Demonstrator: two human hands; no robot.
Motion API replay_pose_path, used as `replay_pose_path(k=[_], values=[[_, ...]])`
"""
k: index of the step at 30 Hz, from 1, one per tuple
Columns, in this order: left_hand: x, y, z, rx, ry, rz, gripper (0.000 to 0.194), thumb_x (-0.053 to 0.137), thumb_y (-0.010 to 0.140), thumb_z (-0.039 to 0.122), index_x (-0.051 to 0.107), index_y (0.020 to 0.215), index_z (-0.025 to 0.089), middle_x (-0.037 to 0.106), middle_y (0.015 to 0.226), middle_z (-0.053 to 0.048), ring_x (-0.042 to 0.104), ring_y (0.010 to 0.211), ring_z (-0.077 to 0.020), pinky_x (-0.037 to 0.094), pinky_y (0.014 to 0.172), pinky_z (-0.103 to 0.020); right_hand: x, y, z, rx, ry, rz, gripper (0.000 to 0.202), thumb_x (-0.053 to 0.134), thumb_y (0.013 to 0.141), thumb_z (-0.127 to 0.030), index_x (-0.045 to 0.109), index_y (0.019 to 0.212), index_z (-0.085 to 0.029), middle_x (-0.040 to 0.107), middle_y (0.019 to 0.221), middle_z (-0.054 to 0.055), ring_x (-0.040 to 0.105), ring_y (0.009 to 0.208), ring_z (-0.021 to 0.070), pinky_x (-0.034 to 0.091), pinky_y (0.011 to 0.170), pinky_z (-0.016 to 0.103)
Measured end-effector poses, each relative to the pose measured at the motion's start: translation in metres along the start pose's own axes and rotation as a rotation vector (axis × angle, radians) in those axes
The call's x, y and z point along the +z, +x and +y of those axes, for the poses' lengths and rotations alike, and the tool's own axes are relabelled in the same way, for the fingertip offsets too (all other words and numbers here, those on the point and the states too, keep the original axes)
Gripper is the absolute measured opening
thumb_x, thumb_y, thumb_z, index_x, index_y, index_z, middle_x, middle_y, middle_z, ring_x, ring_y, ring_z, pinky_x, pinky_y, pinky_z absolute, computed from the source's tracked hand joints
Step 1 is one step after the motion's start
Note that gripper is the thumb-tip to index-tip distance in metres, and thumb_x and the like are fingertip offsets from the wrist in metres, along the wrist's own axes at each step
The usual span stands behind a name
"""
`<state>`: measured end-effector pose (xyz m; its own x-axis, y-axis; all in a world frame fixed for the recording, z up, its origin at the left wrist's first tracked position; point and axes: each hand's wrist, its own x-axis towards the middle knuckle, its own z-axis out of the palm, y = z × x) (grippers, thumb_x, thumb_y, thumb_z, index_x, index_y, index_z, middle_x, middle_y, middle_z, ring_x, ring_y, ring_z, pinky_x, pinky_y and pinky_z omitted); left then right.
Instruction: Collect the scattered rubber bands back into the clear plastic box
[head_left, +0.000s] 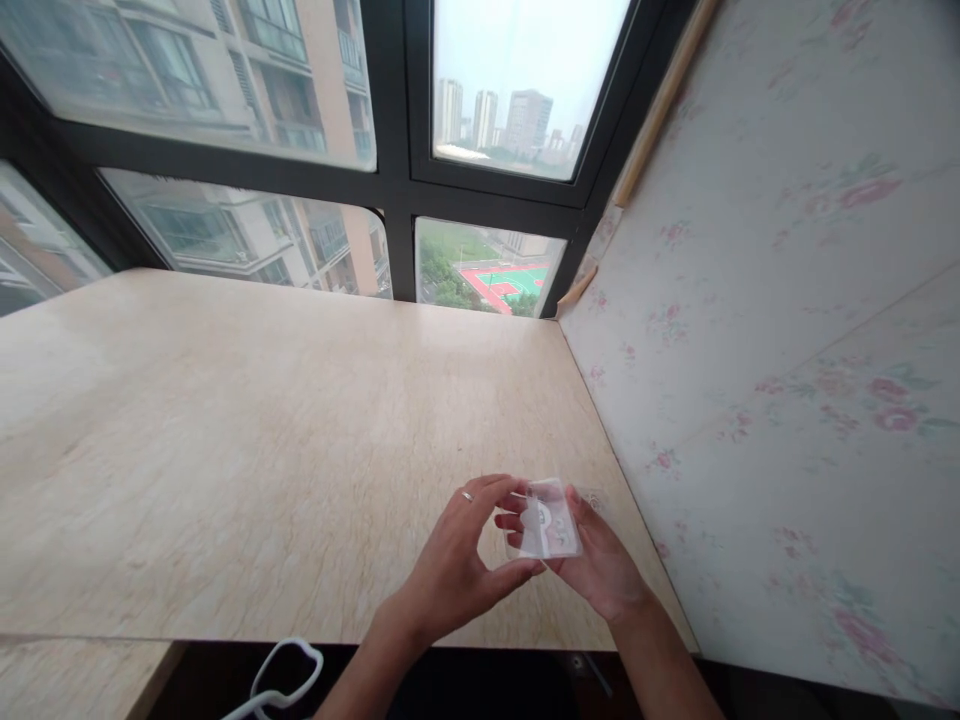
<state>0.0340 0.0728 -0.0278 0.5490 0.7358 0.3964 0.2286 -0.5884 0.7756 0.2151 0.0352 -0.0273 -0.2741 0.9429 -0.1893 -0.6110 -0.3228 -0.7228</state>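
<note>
Between my two hands is a small clear plastic case (553,525), tilted, with a whitish insert and a round printed mark showing through it. My left hand (469,545), with a ring on one finger, curls around the case's left side, fingertips at its top and thumb at its lower edge. From the right, my right hand (600,560) grips the case, thumb along its right side and the other fingers mostly hidden beneath. A clear flap or sheet with faint print (592,497) shows behind the right thumb; whether it belongs to the case, I cannot tell.
The hands are above a beige marble-patterned sill (285,450). A flowered wall (772,400) borders it on the right. Dark window frames (397,180) stand along the back. A white cable loop (289,685) hangs by the front edge at the lower left.
</note>
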Motion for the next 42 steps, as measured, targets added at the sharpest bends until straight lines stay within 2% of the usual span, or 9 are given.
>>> replay_pose_path(k=[3,7,10,13,22,26,31,36,42], values=[[0.000,-0.003,-0.001,-0.036,0.039,-0.027,0.065,0.071,0.079,0.039,0.038,0.133,0.027,0.051,0.132,-0.010,0.047,0.124,-0.0260,0.042,0.103,-0.047,-0.008,-0.013,-0.001,-0.117,-0.179,0.118,0.047,0.047,0.094,-0.054,0.060,0.123,-0.020,0.058,0.127,0.014,0.057,0.113,0.0300,0.044,0.096,0.048],[0.004,0.000,0.001,-0.092,0.138,-0.069,0.068,0.067,0.083,0.037,0.031,0.139,0.027,0.046,0.138,-0.011,0.043,0.128,-0.0277,0.039,0.105,-0.051,-0.021,-0.037,-0.012,-0.475,-0.813,0.341,0.056,0.060,0.089,-0.045,0.042,0.140,-0.031,0.041,0.145,0.007,0.044,0.128,0.0283,0.034,0.107,0.051],[0.012,0.009,0.005,-0.088,0.143,-0.126,0.071,0.068,0.082,0.033,0.028,0.142,0.028,0.044,0.141,-0.011,0.041,0.130,-0.0279,0.040,0.105,-0.050,-0.031,-0.053,-0.023,-0.475,-1.269,0.277,0.078,0.071,0.082,-0.041,0.029,0.147,-0.037,0.030,0.152,0.002,0.033,0.136,0.0287,0.029,0.112,0.051],[0.025,0.021,0.010,-0.049,0.112,-0.170,0.073,0.068,0.082,0.032,0.027,0.142,0.028,0.044,0.141,-0.011,0.042,0.130,-0.0284,0.040,0.105,-0.051,-0.045,-0.062,-0.031,-0.413,-1.479,0.226,0.073,0.064,0.087,-0.040,0.025,0.148,-0.040,0.030,0.151,-0.001,0.029,0.138,0.0261,0.028,0.114,0.049],[0.078,0.046,-0.007,0.043,0.145,-0.277,0.066,0.065,0.079,0.022,0.035,0.138,0.021,0.051,0.134,-0.012,0.050,0.122,-0.0277,0.044,0.099,-0.046,-0.093,-0.074,-0.032,-0.308,-1.574,0.411,0.051,0.043,0.098,-0.040,0.029,0.147,-0.038,0.039,0.147,-0.001,0.036,0.134,0.0224,0.032,0.112,0.048],[0.095,0.053,-0.015,0.056,0.126,-0.290,0.065,0.066,0.079,0.031,0.038,0.135,0.018,0.056,0.129,-0.012,0.056,0.114,-0.0272,0.047,0.094,-0.044,-0.104,-0.076,-0.029,-0.247,-1.580,0.413,0.064,0.048,0.096,-0.044,0.017,0.151,-0.036,0.026,0.153,0.000,0.027,0.139,0.0221,0.029,0.114,0.047],[0.103,0.058,-0.015,0.091,0.153,-0.225,0.063,0.065,0.079,0.042,0.041,0.132,0.016,0.058,0.126,-0.013,0.056,0.114,-0.0269,0.046,0.095,-0.043,-0.114,-0.072,-0.021,-0.273,-1.597,0.405,0.068,0.047,0.096,-0.043,0.009,0.152,-0.036,0.013,0.157,-0.001,0.017,0.142,0.0230,0.024,0.115,0.047],[0.109,0.060,-0.024,0.125,0.190,-0.218,0.060,0.062,0.081,0.045,0.044,0.131,0.015,0.058,0.127,-0.015,0.044,0.129,-0.0277,0.037,0.104,-0.046,-0.125,-0.066,-0.015,-0.252,-1.597,0.410,0.066,0.044,0.097,-0.040,0.007,0.151,-0.037,0.015,0.156,-0.001,0.018,0.142,0.0226,0.023,0.115,0.049],[0.116,0.061,-0.036,0.073,0.178,-0.263,0.064,0.063,0.079,0.045,0.042,0.133,0.016,0.053,0.133,-0.017,0.044,0.130,-0.0282,0.036,0.105,-0.047,-0.131,-0.062,-0.011,-0.156,-1.540,0.417,0.064,0.045,0.096,-0.044,0.014,0.151,-0.034,0.017,0.156,0.000,0.017,0.142,0.0234,0.022,0.115,0.049]])
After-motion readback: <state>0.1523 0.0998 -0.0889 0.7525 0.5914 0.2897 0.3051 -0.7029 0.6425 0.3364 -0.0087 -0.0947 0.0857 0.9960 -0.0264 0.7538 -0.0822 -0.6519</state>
